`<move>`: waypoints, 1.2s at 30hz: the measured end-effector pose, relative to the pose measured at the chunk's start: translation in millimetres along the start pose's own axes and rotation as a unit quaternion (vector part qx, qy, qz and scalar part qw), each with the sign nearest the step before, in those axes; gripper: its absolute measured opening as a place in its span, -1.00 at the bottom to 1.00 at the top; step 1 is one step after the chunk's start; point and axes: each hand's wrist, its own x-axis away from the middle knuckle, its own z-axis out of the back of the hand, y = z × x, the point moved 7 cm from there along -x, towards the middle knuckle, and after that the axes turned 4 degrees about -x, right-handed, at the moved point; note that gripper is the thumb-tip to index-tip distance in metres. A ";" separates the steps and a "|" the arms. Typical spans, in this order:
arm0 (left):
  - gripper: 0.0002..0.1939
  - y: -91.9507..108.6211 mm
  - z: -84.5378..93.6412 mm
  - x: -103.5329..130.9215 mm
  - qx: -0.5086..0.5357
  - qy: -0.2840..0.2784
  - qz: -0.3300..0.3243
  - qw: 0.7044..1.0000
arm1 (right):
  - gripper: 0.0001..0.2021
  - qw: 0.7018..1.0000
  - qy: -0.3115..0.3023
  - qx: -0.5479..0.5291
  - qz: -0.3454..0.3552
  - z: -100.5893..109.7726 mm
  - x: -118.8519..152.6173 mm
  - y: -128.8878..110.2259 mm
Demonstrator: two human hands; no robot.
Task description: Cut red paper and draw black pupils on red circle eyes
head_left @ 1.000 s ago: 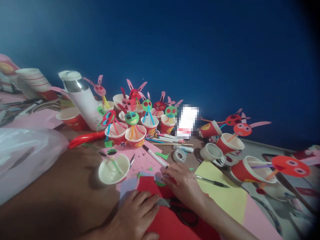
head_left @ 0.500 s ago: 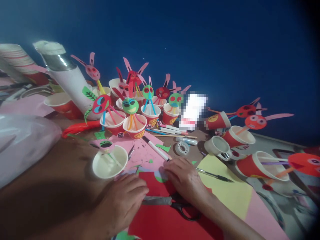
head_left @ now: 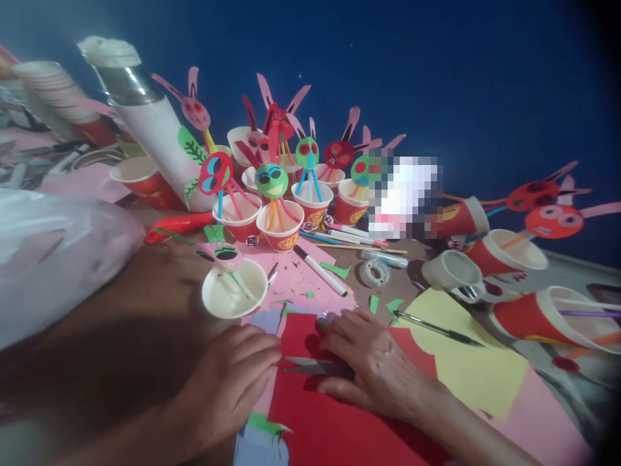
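Red paper [head_left: 334, 414] lies in front of me over pink and bluish sheets. My left hand [head_left: 237, 369] rests at its left edge, fingers loosely bent together; whether they pinch anything is hidden. My right hand [head_left: 371, 362] lies over the scissors [head_left: 310, 367], covering their handles, with its fingers spread. The scissor blades point left, slightly parted, on the red paper. Just beyond my left hand stands a white-lined cup [head_left: 233, 298] with a pink paper face [head_left: 220, 257]. A black pen [head_left: 439, 328] lies on yellow paper [head_left: 495, 375] right of my right hand.
Several red cups with paper faces on straws stand behind, near a bottle [head_left: 150, 129]. A marker [head_left: 320, 270], a tape roll [head_left: 375, 274] and a white mug [head_left: 451, 270] lie or stand beyond my hands. A plastic bag [head_left: 63, 259] is at the left.
The view has shifted, so the cups appear higher and further right. My right hand has moved from above the scissors onto their handles, and the blades have parted slightly.
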 end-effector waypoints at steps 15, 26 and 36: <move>-0.78 8.8 -9.5 -6.7 0.073 -0.045 0.038 0.996 | -0.79 1.000 -0.006 -0.013 -0.011 0.2 1.6 -7.0; -0.86 21.2 -28.6 -23.3 0.117 -0.077 0.072 0.987 | -0.83 0.999 -0.018 -0.029 0.006 -6.2 7.0 -13.1; -0.85 23.4 -20.3 -27.2 0.181 -0.036 0.078 0.980 | -0.85 0.999 -0.017 -0.031 0.010 -4.0 6.5 -14.5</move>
